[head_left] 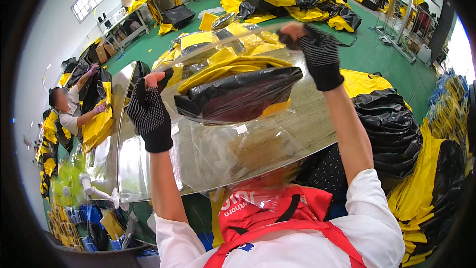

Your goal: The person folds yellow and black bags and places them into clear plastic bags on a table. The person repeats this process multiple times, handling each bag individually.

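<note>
A large clear plastic bag [218,151] is stretched between my raised hands, its lower part hanging towards my apron. My left hand [149,111], in a black dotted fingerless glove, pinches one side of the bag's upper edge. Farther out and higher, my right hand [317,52], in a matching glove, is closed on the other side. Behind the film's sheen shows a folded black and yellow bundle [238,92]; I cannot tell whether it lies inside the bag or beyond it. Under both is the wood-look tabletop [310,111].
Yellow packed bundles [213,42] heap past the table's far edge. A black and yellow stack [386,124] stands at my right. A green-bladed fan [72,186] sits at the near left corner. At the left, a co-worker [69,106] handles yellow and black material.
</note>
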### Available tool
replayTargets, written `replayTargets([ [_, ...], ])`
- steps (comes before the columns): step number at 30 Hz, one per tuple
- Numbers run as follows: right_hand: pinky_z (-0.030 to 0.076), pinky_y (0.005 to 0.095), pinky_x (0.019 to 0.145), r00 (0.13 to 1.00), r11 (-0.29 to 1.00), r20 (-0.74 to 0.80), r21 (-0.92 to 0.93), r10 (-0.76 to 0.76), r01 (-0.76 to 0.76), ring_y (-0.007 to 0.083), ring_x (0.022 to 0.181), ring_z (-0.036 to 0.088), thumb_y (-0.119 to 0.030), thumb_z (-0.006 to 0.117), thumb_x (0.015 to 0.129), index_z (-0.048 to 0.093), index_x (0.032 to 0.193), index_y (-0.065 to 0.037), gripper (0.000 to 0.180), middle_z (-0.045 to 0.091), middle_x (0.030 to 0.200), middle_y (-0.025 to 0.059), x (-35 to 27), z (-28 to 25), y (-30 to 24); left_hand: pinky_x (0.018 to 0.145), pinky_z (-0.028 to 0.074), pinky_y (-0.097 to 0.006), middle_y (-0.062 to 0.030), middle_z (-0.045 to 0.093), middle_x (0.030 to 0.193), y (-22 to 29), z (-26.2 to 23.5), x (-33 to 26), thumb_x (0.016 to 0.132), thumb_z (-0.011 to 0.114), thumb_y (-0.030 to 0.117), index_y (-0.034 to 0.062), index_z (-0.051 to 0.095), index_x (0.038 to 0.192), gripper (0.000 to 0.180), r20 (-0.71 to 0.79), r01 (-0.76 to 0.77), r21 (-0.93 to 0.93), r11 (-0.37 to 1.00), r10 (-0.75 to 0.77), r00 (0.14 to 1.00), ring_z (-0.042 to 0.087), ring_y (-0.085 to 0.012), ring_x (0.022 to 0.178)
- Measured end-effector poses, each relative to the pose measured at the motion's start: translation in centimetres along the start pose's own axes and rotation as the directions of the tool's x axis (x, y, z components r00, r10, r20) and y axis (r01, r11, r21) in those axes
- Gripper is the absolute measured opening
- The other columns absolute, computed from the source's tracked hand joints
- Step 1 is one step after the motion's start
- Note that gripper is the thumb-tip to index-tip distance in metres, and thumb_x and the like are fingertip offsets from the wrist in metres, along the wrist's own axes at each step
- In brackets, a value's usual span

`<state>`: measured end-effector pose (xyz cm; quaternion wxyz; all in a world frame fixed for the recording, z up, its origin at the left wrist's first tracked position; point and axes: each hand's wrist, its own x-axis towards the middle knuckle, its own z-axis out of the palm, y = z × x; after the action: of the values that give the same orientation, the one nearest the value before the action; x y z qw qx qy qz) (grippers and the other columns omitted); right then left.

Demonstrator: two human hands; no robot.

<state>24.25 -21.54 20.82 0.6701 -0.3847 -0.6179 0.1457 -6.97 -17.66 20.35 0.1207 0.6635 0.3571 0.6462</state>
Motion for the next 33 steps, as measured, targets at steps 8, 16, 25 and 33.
replayTargets([
  [8, 0.050, 0.0273, 0.075, 0.854, 0.736, 0.312, -0.435, -0.417, 0.519, 0.0177, 0.083, 0.063, -0.009, 0.058, 0.084, 0.066, 0.094, -0.001, 0.015, 0.067, 0.089, 0.0099, 1.3, -1.7, -6.7, 0.073, 0.045, -0.028, -0.0073, 0.064, 0.080, 2.9, -2.8, 1.9, 0.093, 0.049, 0.030, -0.0002, 0.060, 0.084, 0.033, 0.066, -0.176, 0.157, 0.972, 0.168, 0.984, 0.059, -0.0159, 0.074],
  [16, 0.052, 0.0239, 0.069, 0.971, 0.917, 0.124, 0.324, 0.202, -0.233, 0.0141, 0.080, 0.063, -0.022, 0.053, 0.092, 0.064, 0.096, -0.001, 0.024, 0.065, 0.088, 0.0079, -1.6, 0.5, -2.7, 0.097, 0.037, -0.035, -0.0113, 0.048, 0.123, -2.4, -3.0, -3.9, 0.089, 0.034, 0.061, 0.0008, 0.043, 0.127, 0.071, 0.384, 0.269, -0.513, 0.815, -0.062, 0.921, 0.047, -0.0192, 0.114],
  [25, 0.039, 0.0323, 0.097, 0.932, 0.934, 0.310, 0.236, 0.187, -0.266, 0.0235, 0.116, 0.050, -0.060, 0.054, 0.081, 0.045, 0.127, 0.000, 0.076, 0.054, 0.121, 0.0183, -2.9, -2.2, 2.6, 0.076, 0.043, -0.025, -0.0061, 0.064, 0.095, -5.0, 3.9, -12.2, 0.085, 0.065, 0.029, 0.0004, 0.064, 0.102, 0.034, 0.484, 0.531, -0.242, 0.812, -0.373, 0.792, 0.055, -0.0104, 0.084],
  [33, 0.042, 0.0215, 0.068, 0.906, 0.905, 0.027, 0.031, 0.423, -0.424, 0.0095, 0.070, 0.053, -0.022, 0.059, 0.088, 0.065, 0.089, 0.001, 0.024, 0.062, 0.078, 0.0038, -8.7, -3.9, 1.4, 0.075, 0.044, -0.028, -0.0056, 0.063, 0.084, -0.8, 4.0, -9.6, 0.087, 0.060, 0.015, 0.0011, 0.061, 0.084, 0.014, 0.278, 0.251, -0.421, 0.871, -0.139, 0.950, 0.056, -0.0142, 0.078],
])
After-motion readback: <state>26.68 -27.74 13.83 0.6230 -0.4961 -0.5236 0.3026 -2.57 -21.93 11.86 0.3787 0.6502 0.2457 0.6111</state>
